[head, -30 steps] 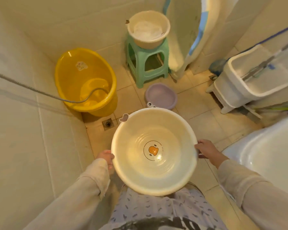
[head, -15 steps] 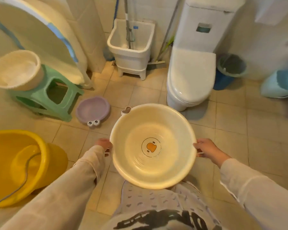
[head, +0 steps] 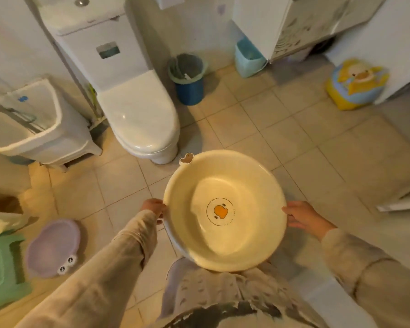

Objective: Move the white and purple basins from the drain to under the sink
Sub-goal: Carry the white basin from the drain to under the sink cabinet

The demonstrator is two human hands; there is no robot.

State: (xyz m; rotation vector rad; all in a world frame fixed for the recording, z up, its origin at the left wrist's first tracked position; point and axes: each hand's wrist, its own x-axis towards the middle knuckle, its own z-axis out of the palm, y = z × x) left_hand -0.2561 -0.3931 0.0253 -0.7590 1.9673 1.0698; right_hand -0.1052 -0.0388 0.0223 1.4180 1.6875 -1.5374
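1. The tiled floor (head: 282, 129) filled most of the view.
2. The toilet (head: 137, 114), lid shut, stood at about eleven o'clock from the held basin, with its tank against the wall.
3. A white mop tub (head: 33, 129) sat at ten o'clock, just beside the toilet.
4. The white basin (head: 225, 209) was off the floor, in front of the person's body, near the centre of the view. Its mouth faced up, and it showed an orange duck print on the bottom and a heart-shaped tab on the rim at twelve o'clock.
5. The purple basin (head: 53, 247) lay on the floor at eight o'clock, well apart from the white one, touching the green stool (head: 3, 268) at the left edge.
6. A yellow duck potty (head: 355, 84) stood at two o'clock, by the white cabinet.
7. A dark blue bin (head: 187, 76) stood at twelve o'clock, just right of the toilet; a light blue bin (head: 249, 58) stood near it, farther right.
8. The left hand (head: 154, 207) was clamped on the white basin's rim at nine o'clock.
9. The right hand (head: 301, 216) gripped the rim at three o'clock, fingers curled over the edge.
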